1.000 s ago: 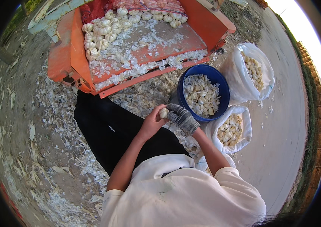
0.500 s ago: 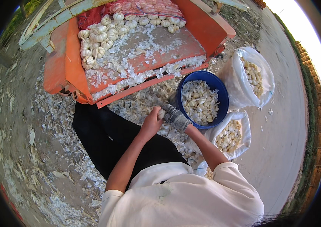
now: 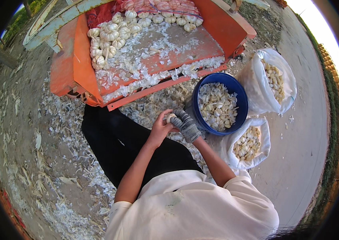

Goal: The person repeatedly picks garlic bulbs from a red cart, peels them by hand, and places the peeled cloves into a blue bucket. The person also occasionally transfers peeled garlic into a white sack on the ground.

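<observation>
Between my two hands, above my lap, is a garlic bulb (image 3: 170, 118), partly covered by fingers. My bare left hand (image 3: 160, 127) curls its thumb and fingers round the bulb from the left. My right hand (image 3: 188, 126), in a grey striped glove, presses its fingers on the same bulb from the right. Just right of the glove stands a blue bucket (image 3: 243, 105) of loose garlic cloves (image 3: 218, 107). Whole garlic bulbs (image 3: 109, 36) are heaped on the left of the orange metal bed (image 3: 86, 60) ahead of me.
White sacks of cloves stand right of the bucket, a larger one (image 3: 253, 90) behind and a smaller one (image 3: 266, 138) nearer. Red mesh (image 3: 97, 17) holds more bulbs at the back of the bed. Papery skins (image 3: 73, 160) litter the ground. A pale metal rail (image 3: 65, 18) crosses the far left.
My fingers have loosened from a tight clasp and spread somewhat round the bulb, so more of it shows. The whole view has shifted slightly.
</observation>
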Available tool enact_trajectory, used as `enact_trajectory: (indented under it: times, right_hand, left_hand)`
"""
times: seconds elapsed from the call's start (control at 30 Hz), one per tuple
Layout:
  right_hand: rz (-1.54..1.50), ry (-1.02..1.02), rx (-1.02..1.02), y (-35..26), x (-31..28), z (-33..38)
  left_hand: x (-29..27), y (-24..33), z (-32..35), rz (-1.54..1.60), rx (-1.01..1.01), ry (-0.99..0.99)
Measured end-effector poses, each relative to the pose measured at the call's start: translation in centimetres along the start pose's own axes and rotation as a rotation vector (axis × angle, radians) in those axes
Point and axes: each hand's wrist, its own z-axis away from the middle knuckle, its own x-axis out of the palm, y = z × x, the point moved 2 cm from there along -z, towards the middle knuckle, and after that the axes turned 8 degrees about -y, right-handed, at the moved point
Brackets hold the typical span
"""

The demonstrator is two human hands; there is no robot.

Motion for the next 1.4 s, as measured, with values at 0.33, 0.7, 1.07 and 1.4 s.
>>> enact_trajectory:
  times: [0.33,0.7,1.07,1.4]
  right_hand:
    - [0.065,0.197,-0.266,1.6,1.0,0.3]
    - [-0.377,0.302,0.12,-1.0,-5.5,2.2]
    - [0.175,0.05,0.005,-5.4,-1.8,1.7]
    - [0.058,0.091,0.008,-2.5,1.1,2.1]
  left_hand:
    - [-0.1,0.7,0.9,0.214,-0.035,-0.015]
    - [-0.5,0.5,0.9,0.292,-0.108,0.053]
    - [-0.4,-0.3,0.7,0.191,-0.187,-0.007]
    - [-0.5,-0.8,1.4,0.107,-0.26,0.018]
